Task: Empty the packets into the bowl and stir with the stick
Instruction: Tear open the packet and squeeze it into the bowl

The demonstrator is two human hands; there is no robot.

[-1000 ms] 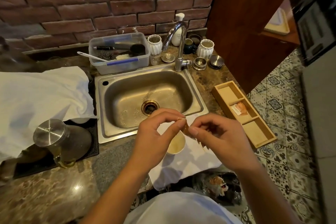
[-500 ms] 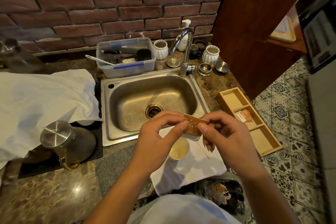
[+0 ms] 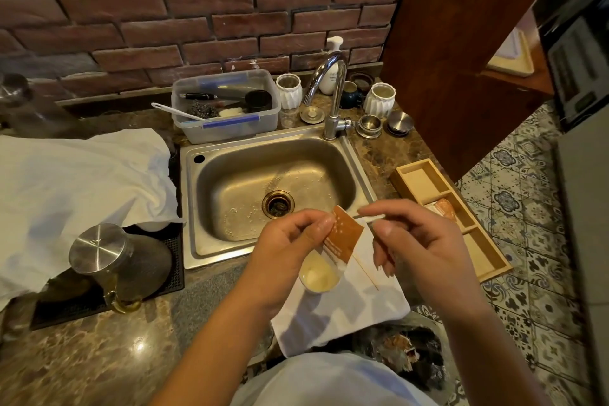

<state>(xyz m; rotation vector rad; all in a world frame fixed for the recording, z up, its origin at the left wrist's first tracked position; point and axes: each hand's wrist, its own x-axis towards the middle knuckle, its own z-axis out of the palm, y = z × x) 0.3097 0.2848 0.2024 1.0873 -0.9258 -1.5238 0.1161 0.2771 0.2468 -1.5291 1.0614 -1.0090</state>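
Two hands up over the bowl [image 3: 319, 275]! Left hand [image 3: 290, 247] pinches the orange packet [image 3: 342, 237] by its upper corner, the packet hanging tilted just above the bowl's rim. Right hand [image 3: 418, 241] pinches a thin torn-off strip [image 3: 370, 217] between thumb and fingertip — looks like the top is off. Pale contents already sit in the bowl, on the white cloth [image 3: 346, 313] on the surface. Pouring this one seems next. Another packet [image 3: 443, 208] waits in the wooden tray [image 3: 487, 260], and the stick [image 3: 365, 272] lies untouched beside the bowl, so stirring is not yet begun.
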